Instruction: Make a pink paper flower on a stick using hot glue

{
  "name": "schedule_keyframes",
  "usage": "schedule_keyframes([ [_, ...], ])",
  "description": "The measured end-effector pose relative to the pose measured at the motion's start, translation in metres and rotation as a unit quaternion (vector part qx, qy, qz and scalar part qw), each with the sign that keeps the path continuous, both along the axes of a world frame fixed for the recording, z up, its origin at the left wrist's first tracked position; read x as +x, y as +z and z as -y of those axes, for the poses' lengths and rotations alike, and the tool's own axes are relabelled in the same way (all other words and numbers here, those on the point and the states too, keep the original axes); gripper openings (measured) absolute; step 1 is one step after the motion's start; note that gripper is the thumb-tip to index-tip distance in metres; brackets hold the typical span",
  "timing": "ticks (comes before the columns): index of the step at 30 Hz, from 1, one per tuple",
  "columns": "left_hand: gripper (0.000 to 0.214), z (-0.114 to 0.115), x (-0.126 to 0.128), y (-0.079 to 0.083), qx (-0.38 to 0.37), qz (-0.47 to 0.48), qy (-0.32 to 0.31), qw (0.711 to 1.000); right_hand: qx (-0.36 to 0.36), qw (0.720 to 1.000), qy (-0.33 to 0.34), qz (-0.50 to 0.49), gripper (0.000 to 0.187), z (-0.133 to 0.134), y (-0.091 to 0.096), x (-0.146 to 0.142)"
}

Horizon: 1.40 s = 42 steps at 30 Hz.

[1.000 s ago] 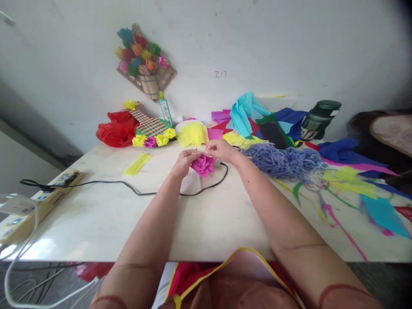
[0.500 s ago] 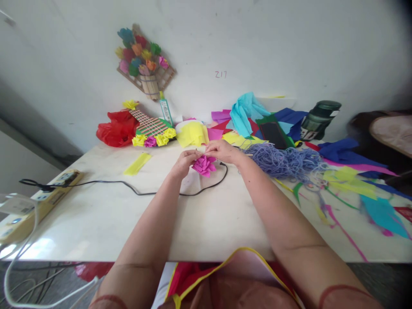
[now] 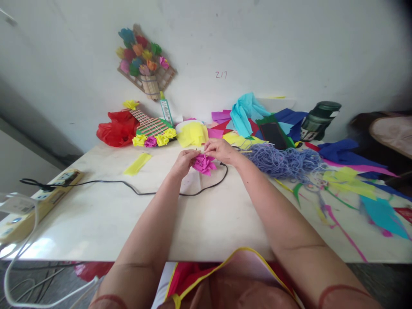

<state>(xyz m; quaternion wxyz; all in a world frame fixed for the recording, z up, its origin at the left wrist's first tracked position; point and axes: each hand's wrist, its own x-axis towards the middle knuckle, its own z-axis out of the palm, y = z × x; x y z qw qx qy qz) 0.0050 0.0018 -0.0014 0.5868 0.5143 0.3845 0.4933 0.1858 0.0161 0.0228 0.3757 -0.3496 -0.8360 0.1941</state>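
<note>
A magenta paper flower (image 3: 204,165) hangs just above the table between my two hands, its petals facing me. My left hand (image 3: 186,162) is closed on its left edge, thumb and fingers pinched together. From the upper right, my right hand (image 3: 219,150) pinches at the flower's back edge; the fingertips hide what exactly lies between them. Under the flower a pale sheet (image 3: 190,182) lies on the table, crossed by a black cable (image 3: 206,189). Left of my hands lies a strip of yellow paper (image 3: 137,164).
Behind my hands are yellow crepe paper (image 3: 192,134), a stick-and-flower craft (image 3: 151,124) and a red bag (image 3: 117,131). Purple-blue yarn (image 3: 283,162), a phone (image 3: 273,135), a dark green bottle (image 3: 320,120) and paper scraps lie right. A power strip (image 3: 54,195) sits left.
The flower has shifted and tilted very slightly between my hands. My right hand's fingers have moved a little; both hands keep their pinch.
</note>
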Motion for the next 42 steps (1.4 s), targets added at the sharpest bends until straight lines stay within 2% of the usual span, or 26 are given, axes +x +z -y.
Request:
schedule_keyframes([
  [13,0.026,-0.0003,-0.0038,0.0001,0.008,-0.003,0.0,1.0,0.001,1.0,-0.013,-0.019,0.014,-0.0038,-0.0039,0.0011],
  [21,0.038,-0.0031,-0.0056,-0.005,0.043,0.025,-0.063,0.997,0.013,0.999,-0.04,-0.03,0.013,-0.0063,-0.0053,0.0038],
  [30,0.054,-0.0042,-0.0047,-0.0065,0.044,0.05,-0.052,0.996,0.011,0.997,-0.077,-0.014,0.011,-0.0058,-0.0035,0.0028],
  [42,0.057,-0.006,-0.0057,-0.0088,0.06,0.045,-0.057,0.996,0.003,0.995,-0.101,-0.01,0.01,-0.0036,-0.0017,0.0015],
])
